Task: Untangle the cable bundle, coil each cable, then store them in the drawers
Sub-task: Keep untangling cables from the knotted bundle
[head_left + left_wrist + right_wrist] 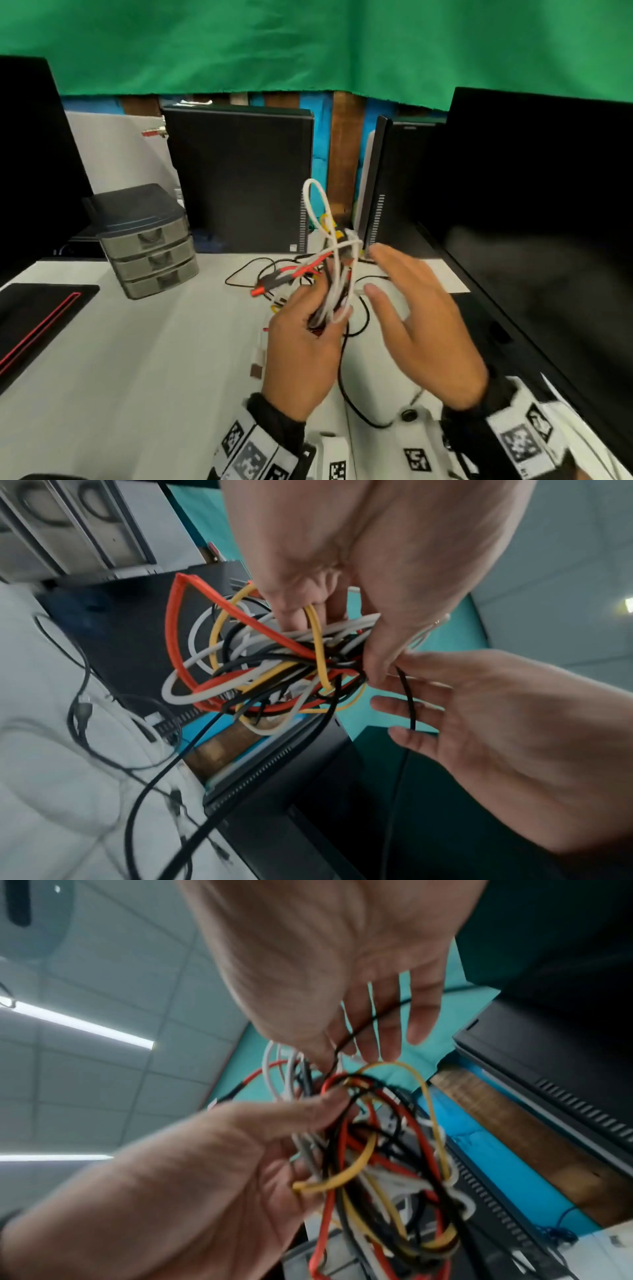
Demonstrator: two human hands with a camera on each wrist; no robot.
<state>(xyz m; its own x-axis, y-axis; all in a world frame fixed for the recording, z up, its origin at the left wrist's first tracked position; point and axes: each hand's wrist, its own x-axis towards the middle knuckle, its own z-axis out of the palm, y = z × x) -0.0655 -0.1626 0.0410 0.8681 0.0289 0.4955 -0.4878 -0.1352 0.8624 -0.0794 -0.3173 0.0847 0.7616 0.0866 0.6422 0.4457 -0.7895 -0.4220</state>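
Bundle: we are holding the cable bundle (329,274) up above the surface (154,342), right of the drawer unit (150,240), with loose ends trailing down.
Left hand (301,349): we are curling its fingers around the gathered strands.
Right hand (421,318): we are keeping it spread, beside the bundle, a thin black cable (407,696) crossing its fingers.
Handling: we are judging the cables light, limp, springy and prone to snagging; taking one by a free plug end looks best.
Room: we are working between the drawer unit and the monitor (534,212) far right of it; bare surface lies in front of the drawers.
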